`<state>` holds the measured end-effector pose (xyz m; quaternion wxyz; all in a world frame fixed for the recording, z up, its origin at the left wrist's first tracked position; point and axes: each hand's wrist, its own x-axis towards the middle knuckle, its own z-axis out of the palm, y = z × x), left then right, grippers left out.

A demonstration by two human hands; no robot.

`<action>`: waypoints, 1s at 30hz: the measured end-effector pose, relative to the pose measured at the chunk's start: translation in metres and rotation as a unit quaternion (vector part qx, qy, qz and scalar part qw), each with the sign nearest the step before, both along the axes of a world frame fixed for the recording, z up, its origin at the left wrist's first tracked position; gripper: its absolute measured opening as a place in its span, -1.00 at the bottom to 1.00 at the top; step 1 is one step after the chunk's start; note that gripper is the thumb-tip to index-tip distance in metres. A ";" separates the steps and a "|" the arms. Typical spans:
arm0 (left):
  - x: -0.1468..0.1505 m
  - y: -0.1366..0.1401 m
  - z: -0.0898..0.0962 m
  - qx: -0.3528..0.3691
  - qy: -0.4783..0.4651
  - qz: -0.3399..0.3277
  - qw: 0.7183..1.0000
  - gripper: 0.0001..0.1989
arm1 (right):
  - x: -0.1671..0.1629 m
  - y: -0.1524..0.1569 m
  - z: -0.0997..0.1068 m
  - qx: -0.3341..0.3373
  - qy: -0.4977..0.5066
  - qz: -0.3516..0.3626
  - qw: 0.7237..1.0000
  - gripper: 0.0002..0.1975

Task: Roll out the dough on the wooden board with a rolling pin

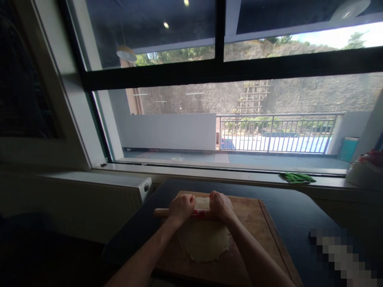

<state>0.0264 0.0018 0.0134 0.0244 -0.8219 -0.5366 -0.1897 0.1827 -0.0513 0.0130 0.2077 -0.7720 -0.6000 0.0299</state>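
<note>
A rolling pin point(161, 213) lies crosswise over a flat sheet of pale dough point(206, 241). My left hand point(182, 206) is closed round the pin left of the middle, and its wooden end sticks out beyond that hand. Farther right, my right hand point(220, 203) grips the same pin, whose right end is hidden behind the hand and forearm. Between the hands a red part of the pin shows. The dough has ragged edges and spreads both in front of and behind the pin, on a wooden board point(248, 223).
The board rests on a dark table point(287, 207) by a large window. A white radiator point(113, 183) stands to the left. On the sill lie a green cloth point(297, 177) and, at far right, a whitish container point(365, 169). A blurred-out patch covers the lower right.
</note>
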 end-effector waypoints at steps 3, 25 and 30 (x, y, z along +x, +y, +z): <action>-0.016 -0.027 -0.007 0.032 0.000 -0.036 0.999 -0.64 | -0.009 -0.026 -0.012 0.036 0.000 0.015 0.999 -0.68; -0.021 -0.033 -0.009 0.031 0.015 -0.019 0.999 -0.58 | -0.012 -0.037 -0.013 0.061 -0.032 0.007 0.998 -0.69; -0.025 -0.035 -0.012 0.039 0.015 -0.054 0.998 -0.61 | -0.010 -0.042 -0.016 0.080 -0.060 0.023 0.995 -0.73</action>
